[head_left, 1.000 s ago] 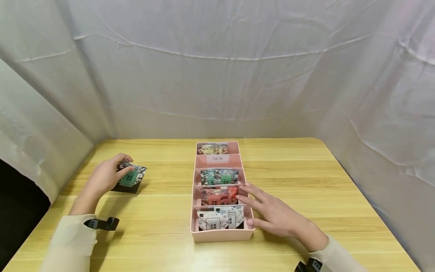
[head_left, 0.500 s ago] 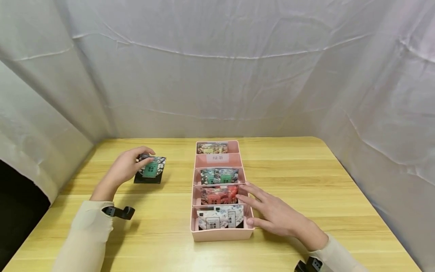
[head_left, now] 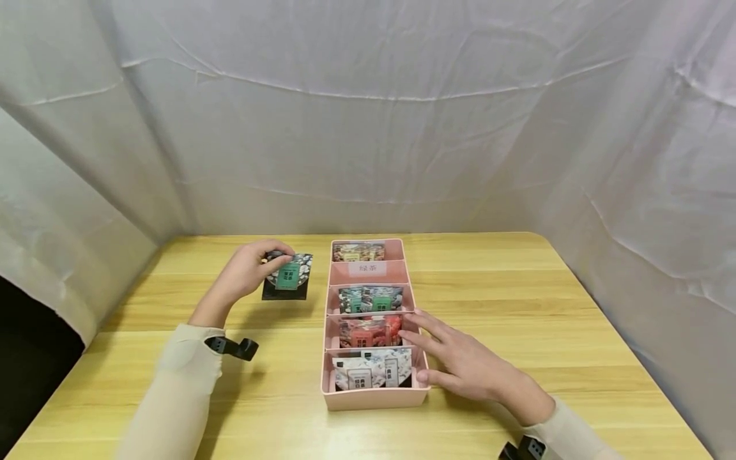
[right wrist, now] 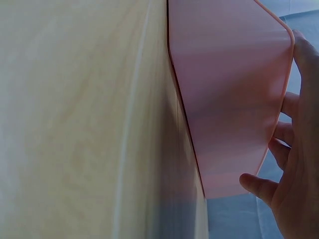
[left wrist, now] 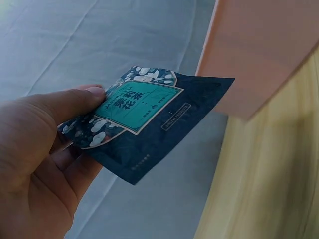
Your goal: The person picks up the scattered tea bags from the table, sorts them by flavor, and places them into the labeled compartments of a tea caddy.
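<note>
My left hand point(head_left: 250, 268) pinches a dark tea sachet point(head_left: 287, 277) by its upper left part, thumb on the printed face. The tea sachet point(left wrist: 167, 112), flowered with a green label, is held in the air left of a pink divided box point(head_left: 376, 400). My right hand point(head_left: 468, 364) rests its fairly straight fingertips on the box's right rim. In the right wrist view, the pink box point(right wrist: 229, 99) shows its outer wall, with the fingers along the rim. White sachets point(head_left: 360, 372) fill the front compartment, red sachets point(head_left: 363, 333) the one behind, then green-labelled sachets point(head_left: 379, 299).
Yellow-labelled sachets point(head_left: 359, 253) stand in the rearmost compartment. A white label point(head_left: 368, 268) with dark characters is on a pink wall just in front of them. Pale curtains point(head_left: 368, 128) surround the wooden table point(head_left: 506, 287) at the back and sides.
My left hand has carried the tea sachet rightward and slightly toward the back, close to the pink box. My right hand has stayed at the rim.
</note>
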Motion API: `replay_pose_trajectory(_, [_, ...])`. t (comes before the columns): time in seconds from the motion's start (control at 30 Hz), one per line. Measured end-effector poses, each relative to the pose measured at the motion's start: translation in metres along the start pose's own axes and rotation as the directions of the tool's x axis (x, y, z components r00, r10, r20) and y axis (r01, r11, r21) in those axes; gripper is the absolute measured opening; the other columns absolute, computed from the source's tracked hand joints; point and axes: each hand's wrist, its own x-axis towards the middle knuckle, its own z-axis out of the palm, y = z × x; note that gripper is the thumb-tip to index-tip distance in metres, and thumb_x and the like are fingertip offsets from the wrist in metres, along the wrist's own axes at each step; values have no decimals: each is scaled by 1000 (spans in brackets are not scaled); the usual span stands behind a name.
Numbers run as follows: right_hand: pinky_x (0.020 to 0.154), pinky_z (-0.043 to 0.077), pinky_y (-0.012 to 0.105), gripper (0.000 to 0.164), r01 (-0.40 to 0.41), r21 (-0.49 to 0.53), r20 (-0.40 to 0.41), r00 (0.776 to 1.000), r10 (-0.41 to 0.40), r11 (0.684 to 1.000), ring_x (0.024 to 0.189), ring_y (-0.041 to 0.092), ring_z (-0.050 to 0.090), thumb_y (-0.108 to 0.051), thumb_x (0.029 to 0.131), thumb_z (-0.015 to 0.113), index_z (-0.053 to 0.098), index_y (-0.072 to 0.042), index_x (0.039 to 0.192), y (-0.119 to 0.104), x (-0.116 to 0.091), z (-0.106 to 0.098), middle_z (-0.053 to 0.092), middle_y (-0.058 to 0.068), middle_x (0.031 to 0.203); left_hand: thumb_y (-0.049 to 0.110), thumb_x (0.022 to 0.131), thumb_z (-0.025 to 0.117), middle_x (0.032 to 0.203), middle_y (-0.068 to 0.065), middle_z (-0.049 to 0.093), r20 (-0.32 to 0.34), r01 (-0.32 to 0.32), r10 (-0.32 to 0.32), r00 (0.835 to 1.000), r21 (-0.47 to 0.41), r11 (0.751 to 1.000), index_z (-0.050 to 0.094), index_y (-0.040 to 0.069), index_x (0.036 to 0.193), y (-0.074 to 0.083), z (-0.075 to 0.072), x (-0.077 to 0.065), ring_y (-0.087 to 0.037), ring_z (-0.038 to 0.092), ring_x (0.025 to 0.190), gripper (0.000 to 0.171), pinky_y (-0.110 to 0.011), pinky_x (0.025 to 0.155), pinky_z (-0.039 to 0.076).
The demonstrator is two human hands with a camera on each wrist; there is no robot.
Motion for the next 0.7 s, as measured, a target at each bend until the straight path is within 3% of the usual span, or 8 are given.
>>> replay_pose_trajectory(0.33, [104,40,54,65,12,-6,-11,1000,-12,1000,144,29,25,-50,99,50,33,-19,154,0,-1,-1,21,8,161,28,96,66,115,-6,68,31,9,-7,1000,-63,998,73,14,108,22,16,17,-26,62,104,20,-47,89,49])
replay_pose_trajectory(0.57, [103,41,55,66,10,-2,-13,1000,-10,1000,144,29,24,-50,98,51,34,-18,154,-1,-1,-1,20,8,161,27,96,65,108,-4,69,28,-23,25,999,-56,998,72,16,108,35,22,25,-21,58,82,17,-37,70,47])
replay_pose_trajectory(0.7, [102,41,55,66,7,-3,-12,1000,-7,1000,145,29,24,-50,98,52,35,-18,153,-1,0,0,20,7,161,27,96,65,110,-3,68,41,-33,36,999,-54,998,72,15,109,41,24,31,-20,58,84,18,-37,71,47])
